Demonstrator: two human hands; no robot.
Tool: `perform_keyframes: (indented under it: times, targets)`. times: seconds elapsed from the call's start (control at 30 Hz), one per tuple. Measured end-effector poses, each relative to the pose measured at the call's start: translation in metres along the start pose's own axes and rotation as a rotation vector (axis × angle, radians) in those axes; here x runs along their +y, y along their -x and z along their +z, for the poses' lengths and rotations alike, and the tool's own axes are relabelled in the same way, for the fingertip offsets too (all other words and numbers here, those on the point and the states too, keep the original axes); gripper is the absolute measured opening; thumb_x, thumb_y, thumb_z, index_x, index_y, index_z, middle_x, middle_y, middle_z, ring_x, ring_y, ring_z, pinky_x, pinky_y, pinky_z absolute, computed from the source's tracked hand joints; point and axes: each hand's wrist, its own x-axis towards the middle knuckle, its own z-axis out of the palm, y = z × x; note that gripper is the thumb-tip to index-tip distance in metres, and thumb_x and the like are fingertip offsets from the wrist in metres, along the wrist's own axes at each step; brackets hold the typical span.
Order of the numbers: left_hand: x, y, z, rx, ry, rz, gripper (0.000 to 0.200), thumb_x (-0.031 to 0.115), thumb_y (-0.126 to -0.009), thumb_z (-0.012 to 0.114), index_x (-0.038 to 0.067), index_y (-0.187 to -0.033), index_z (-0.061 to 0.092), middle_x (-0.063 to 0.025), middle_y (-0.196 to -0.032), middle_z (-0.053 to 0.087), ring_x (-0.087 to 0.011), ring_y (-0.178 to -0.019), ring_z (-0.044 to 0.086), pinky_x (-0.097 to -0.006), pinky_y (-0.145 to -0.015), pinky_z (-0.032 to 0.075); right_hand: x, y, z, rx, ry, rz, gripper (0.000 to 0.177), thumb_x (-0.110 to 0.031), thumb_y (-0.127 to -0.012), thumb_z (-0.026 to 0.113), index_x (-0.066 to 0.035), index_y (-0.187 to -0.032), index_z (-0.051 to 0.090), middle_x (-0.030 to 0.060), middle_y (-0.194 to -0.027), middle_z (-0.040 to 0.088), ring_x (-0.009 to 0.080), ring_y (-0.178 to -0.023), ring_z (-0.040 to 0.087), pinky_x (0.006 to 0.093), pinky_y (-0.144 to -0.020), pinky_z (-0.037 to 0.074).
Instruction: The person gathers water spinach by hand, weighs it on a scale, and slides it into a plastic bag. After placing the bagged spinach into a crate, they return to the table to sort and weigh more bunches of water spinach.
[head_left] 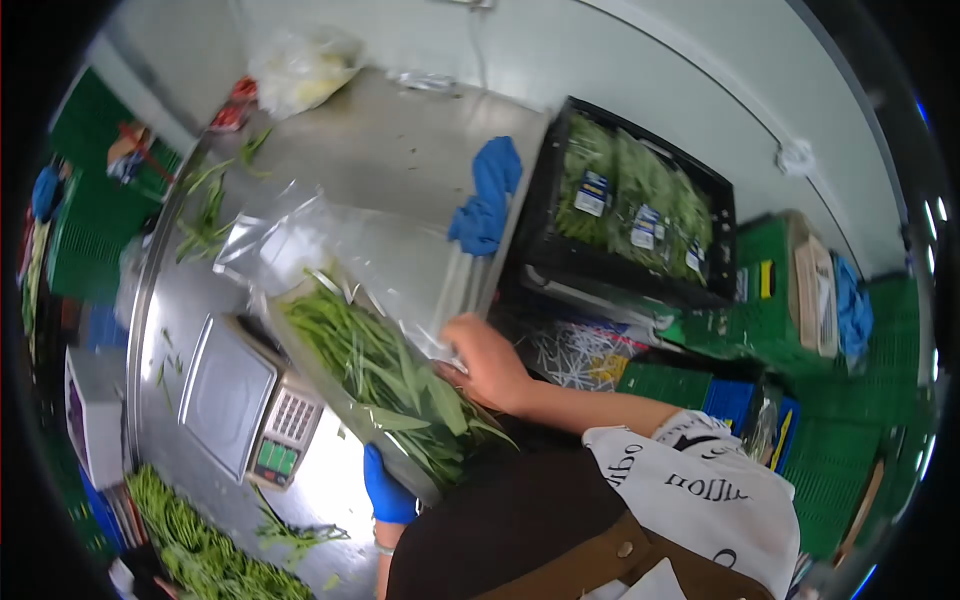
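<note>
A clear plastic bag (pixel 262 245) filled with long-stemmed leafy greens (pixel 365 355) lies slanted in front of my body, its top flaring towards the far left. My left hand (pixel 388 490), in a blue glove, grips the near left edge of the bag; part of it is behind the plastic. My bare right hand (pixel 485 362) has its fingers curled against the bag's right side, and the fingertips are partly hidden. Beneath the bag's left side stands a digital scale (pixel 230 400) with a keypad. Flat clear bags (pixel 395 250) lie just beyond the filled one.
On the right, a black crate (pixel 640 285) holds several labelled bags of greens. A blue glove (pixel 485 195) lies at the steel table's (pixel 400 135) right edge. Loose greens (pixel 205 550) are heaped at the near left. A knotted plastic bag (pixel 305 70) sits at the back. Green crates (pixel 745 325) stand right.
</note>
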Motion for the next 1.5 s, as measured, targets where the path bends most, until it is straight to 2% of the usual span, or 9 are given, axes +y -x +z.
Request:
perform_keyframes:
  times: [0.23, 0.37, 0.57, 0.63, 0.7, 0.9, 1.07, 1.33, 1.5]
  targets:
    - [-0.006, 0.012, -0.065, 0.151, -0.785, 0.042, 0.041, 0.037, -0.098, 0.043, 0.004, -0.119, 0.052, -0.0095, -0.107, 0.058, -0.0224, -0.094, 0.054, -0.0364, -0.083, 0.044, 0.016, 0.051, -0.015, -0.705, -0.059, -0.403, 0.018, -0.016, -0.076, 0.062, -0.007, -0.077, 0.047, 0.0119, -0.068, 0.052, 0.0316, -0.064, 0.056, 0.0413, -0.055, 0.044]
    - [0.006, 0.023, -0.064, 0.211, -1.325, 0.324, 0.036, 0.031, -0.098, 0.046, -0.001, -0.096, 0.062, -0.0047, -0.084, 0.062, -0.0142, -0.074, 0.053, -0.0300, -0.067, 0.043, 0.009, 0.026, -0.002, -0.541, -0.081, -0.215, 0.016, -0.016, -0.077, 0.063, -0.006, -0.074, 0.051, 0.0100, -0.064, 0.054, 0.0297, -0.059, 0.057, 0.0417, -0.051, 0.044]
    - [0.082, 0.055, 0.023, 0.162, -0.610, 0.567, 0.027, 0.017, -0.098, 0.044, 0.000, -0.085, 0.061, -0.0033, -0.075, 0.059, -0.0108, -0.067, 0.052, -0.0275, -0.058, 0.039, -0.069, -0.049, -0.040, -0.352, -0.435, -0.069, 0.017, -0.012, -0.077, 0.064, -0.003, -0.072, 0.050, 0.0086, -0.057, 0.049, 0.0226, -0.049, 0.049, 0.0350, -0.049, 0.039]
    - [0.081, 0.033, 0.006, 0.128, -1.223, 0.796, 0.030, 0.022, -0.098, 0.046, -0.001, -0.085, 0.061, -0.0074, -0.071, 0.060, -0.0156, -0.061, 0.054, -0.0290, -0.058, 0.040, -0.062, -0.053, -0.033, -0.454, -0.458, 0.007, 0.018, -0.010, -0.077, 0.064, -0.002, -0.071, 0.049, 0.0083, -0.055, 0.047, 0.0189, -0.047, 0.045, 0.0317, -0.047, 0.036]
    - [0.083, 0.029, 0.019, -0.011, -0.496, 0.392, 0.035, 0.028, -0.097, 0.050, -0.003, -0.086, 0.062, -0.0102, -0.069, 0.062, -0.0191, -0.057, 0.057, -0.0281, -0.060, 0.044, -0.063, -0.054, -0.040, -0.478, -0.383, 0.044, 0.020, -0.009, -0.076, 0.064, -0.001, -0.069, 0.048, 0.0079, -0.054, 0.045, 0.0169, -0.047, 0.042, 0.0298, -0.046, 0.034]
    - [0.080, 0.060, 0.029, -0.068, -0.693, 0.597, 0.030, 0.028, -0.096, 0.052, 0.000, -0.089, 0.060, -0.0073, -0.077, 0.060, -0.0161, -0.066, 0.056, -0.0269, -0.064, 0.045, -0.095, -0.073, -0.069, -0.528, -0.349, 0.062, 0.019, -0.007, -0.074, 0.067, -0.002, -0.068, 0.050, 0.0062, -0.061, 0.050, 0.0175, -0.054, 0.047, 0.0290, -0.052, 0.039]
    - [0.063, 0.052, 0.023, 0.005, -0.761, 0.377, 0.034, 0.028, -0.098, 0.050, 0.000, -0.084, 0.062, 0.0019, -0.068, 0.050, -0.0071, -0.064, 0.039, -0.0239, -0.058, 0.033, -0.126, -0.065, -0.051, -0.229, 0.049, -0.699, 0.022, -0.015, -0.069, 0.072, -0.005, -0.084, 0.059, 0.0079, -0.090, 0.056, 0.0271, -0.085, 0.053, 0.0378, -0.074, 0.043]
    - [0.063, 0.053, 0.026, -0.001, -0.763, 0.302, 0.039, 0.030, -0.096, 0.052, -0.003, -0.084, 0.069, -0.0039, -0.072, 0.065, -0.0105, -0.074, 0.056, -0.0259, -0.074, 0.044, -0.150, -0.055, -0.028, -0.770, -0.038, -0.675, 0.019, -0.017, -0.076, 0.068, -0.005, -0.067, 0.057, 0.0061, -0.067, 0.054, 0.0230, -0.068, 0.055, 0.0361, -0.065, 0.043]
    - [0.082, 0.067, 0.039, -0.017, -0.717, 0.288, 0.047, 0.034, -0.098, 0.046, -0.005, -0.084, 0.069, -0.0116, -0.080, 0.069, -0.0174, -0.077, 0.062, -0.0294, -0.081, 0.046, -0.266, -0.104, -0.122, 0.499, -0.325, -0.472, 0.019, -0.019, -0.088, 0.057, -0.001, -0.094, 0.056, 0.0092, -0.096, 0.056, 0.0232, -0.092, 0.054, 0.0362, -0.086, 0.042]
